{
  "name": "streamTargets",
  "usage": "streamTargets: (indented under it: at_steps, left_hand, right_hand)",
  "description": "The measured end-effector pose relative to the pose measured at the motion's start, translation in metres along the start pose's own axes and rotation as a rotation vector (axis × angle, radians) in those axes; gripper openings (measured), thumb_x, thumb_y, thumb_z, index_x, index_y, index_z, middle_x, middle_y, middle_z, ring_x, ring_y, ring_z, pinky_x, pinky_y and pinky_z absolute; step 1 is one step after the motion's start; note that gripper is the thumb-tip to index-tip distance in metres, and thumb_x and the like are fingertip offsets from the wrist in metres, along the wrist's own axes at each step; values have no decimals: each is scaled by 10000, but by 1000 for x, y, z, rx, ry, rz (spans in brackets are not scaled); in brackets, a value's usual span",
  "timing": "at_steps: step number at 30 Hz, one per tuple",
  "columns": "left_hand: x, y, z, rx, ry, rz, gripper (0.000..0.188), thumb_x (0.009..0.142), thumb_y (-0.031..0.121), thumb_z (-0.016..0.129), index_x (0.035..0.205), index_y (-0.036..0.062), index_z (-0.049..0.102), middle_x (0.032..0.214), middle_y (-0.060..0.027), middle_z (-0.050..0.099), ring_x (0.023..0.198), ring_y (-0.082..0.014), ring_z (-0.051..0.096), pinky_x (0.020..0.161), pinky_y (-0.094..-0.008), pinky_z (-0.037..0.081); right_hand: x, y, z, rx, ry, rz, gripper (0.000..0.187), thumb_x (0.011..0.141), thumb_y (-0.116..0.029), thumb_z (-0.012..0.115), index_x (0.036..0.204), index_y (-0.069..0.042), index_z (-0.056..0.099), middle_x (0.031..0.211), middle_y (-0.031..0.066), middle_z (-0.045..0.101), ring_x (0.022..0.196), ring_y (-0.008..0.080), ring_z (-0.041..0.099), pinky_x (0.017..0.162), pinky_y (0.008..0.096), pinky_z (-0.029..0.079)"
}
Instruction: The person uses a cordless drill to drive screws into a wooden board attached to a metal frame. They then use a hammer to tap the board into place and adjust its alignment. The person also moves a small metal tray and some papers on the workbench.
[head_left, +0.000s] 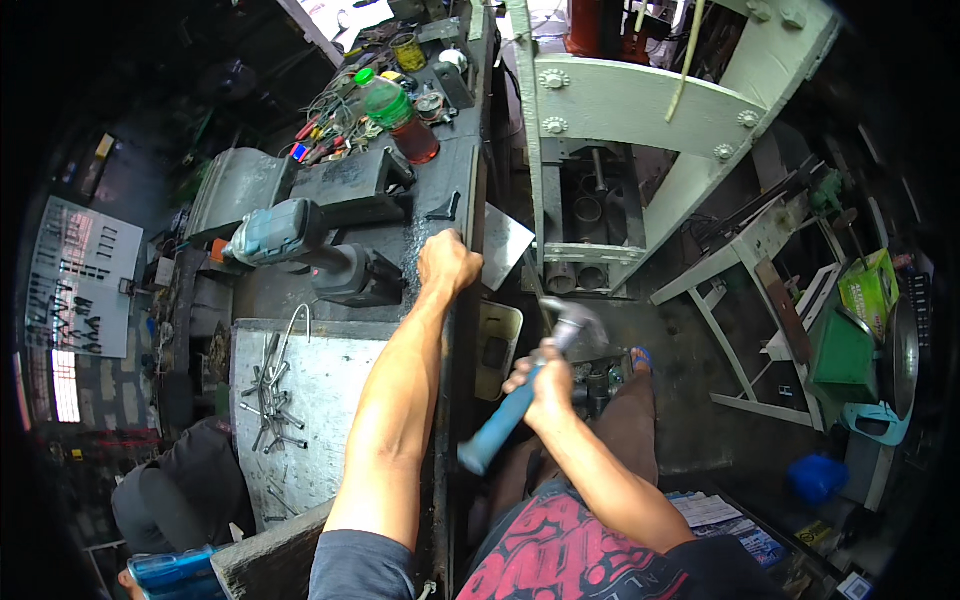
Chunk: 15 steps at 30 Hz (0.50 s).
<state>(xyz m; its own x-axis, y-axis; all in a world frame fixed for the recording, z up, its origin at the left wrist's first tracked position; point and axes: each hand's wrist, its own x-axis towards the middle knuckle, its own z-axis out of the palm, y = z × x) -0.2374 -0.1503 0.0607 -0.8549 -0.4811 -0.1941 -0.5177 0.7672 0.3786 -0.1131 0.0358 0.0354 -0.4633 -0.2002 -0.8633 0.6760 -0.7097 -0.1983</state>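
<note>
Dark metal workbench (458, 165) bears the curled left hand (448, 264) at its right edge, contents hidden; the right hand (546, 384) clasps a blue-handled metal hammer (507, 420) near its head, likely for control.

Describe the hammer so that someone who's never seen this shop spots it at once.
Start at the long dark workbench left of centre. Just right of its edge, the person's right hand grips the hammer by its blue handle, pale metal head up and to the right. Unlike the bulky blue-grey power tool resting on the bench, it is slim and in the hand.
</note>
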Motion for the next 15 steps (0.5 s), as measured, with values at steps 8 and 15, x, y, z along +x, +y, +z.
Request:
streamTargets:
  at_steps: [8, 15]
  left_hand:
    - [-2, 3, -2, -4, -31, 22, 359, 740, 147, 686, 1068, 14, 744, 1108, -267, 716, 1092, -421, 680, 964, -472, 534]
    - [-4, 3, -8, -16, -14, 3, 355, 726, 133, 687, 1056, 13, 743, 1110, -268, 715, 1093, -421, 680, 964, -474, 533]
  right_hand:
    - [13, 20, 1, -202, -218, 153, 318, 1059, -385, 500, 902, -113, 453, 635, 50, 473, 455, 201, 438, 454, 408, 428]
    - [23, 9, -9, 212, 22, -187, 359, 1087, -471, 392, 915, -155, 409, 613, 24, 420, 472, 175, 433, 477, 395, 435]
